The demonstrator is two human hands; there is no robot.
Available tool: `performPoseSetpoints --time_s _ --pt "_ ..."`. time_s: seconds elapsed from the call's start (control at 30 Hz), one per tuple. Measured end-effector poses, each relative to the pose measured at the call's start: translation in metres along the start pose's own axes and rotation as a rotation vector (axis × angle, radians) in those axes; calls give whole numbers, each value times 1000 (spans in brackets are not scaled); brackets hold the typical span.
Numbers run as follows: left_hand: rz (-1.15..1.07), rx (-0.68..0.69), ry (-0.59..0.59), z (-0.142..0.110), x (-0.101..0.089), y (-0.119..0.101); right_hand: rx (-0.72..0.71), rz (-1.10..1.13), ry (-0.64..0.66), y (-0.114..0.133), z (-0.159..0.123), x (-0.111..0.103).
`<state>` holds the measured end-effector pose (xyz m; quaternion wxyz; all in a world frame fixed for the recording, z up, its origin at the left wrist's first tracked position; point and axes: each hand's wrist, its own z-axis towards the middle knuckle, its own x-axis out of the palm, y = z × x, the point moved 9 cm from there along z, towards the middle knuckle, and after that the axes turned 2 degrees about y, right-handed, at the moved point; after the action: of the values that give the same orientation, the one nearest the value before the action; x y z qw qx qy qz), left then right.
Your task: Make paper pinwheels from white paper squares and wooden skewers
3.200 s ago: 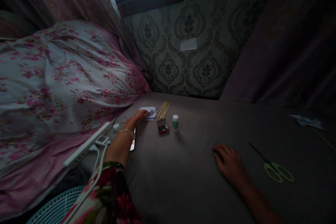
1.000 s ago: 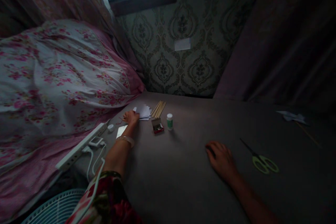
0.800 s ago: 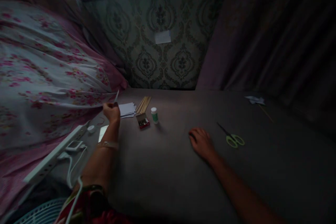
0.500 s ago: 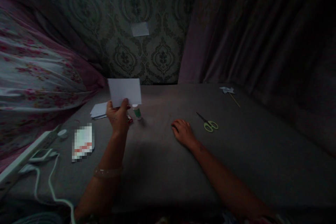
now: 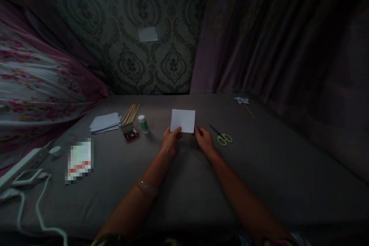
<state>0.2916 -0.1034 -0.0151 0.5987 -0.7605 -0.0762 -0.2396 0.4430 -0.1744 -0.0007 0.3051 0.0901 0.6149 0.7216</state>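
Note:
A blank white sheet of paper (image 5: pixel 184 119) is held up over the middle of the table. My left hand (image 5: pixel 170 140) pinches its lower left edge, the thumb lying on the near face. At the lower right corner, my right hand (image 5: pixel 203 138) has its fingers curled against the edge of the sheet. Just right of that hand lie scissors with green handles (image 5: pixel 224 138), blades pointing up and left. To the left of my hands stands a white bottle with a green label (image 5: pixel 143 124). Beside it is a small open red box (image 5: pixel 131 133) with small dark or shiny pieces inside.
A stack of white paper (image 5: pixel 105 122) and several thin wooden sticks (image 5: pixel 131 113) lie at the back left. A paper pinwheel on a stick (image 5: pixel 242 101) is at the far right. A blurred packet (image 5: pixel 79 160), a white cap (image 5: pixel 55 151) and a power strip (image 5: pixel 21 165) with cables occupy the left side.
My left hand has carried the sheet rightward from near the paper stack to the middle. My right hand has lifted from the tabletop to the sheet's corner. The view has shifted slightly right.

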Motion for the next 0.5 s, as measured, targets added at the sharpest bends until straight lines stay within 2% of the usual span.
performPoseSetpoints --time_s 0.1,0.27,0.4,0.5 --pt "52 9 26 -1 1 3 58 179 -43 -2 3 -5" --pt "17 -21 93 -3 9 10 93 281 -105 -8 3 -7" --pt "-60 -145 105 -9 14 23 80 259 -128 -7 2 -4" --pt "-34 -181 113 -11 15 28 36 155 -127 0 1 -1"
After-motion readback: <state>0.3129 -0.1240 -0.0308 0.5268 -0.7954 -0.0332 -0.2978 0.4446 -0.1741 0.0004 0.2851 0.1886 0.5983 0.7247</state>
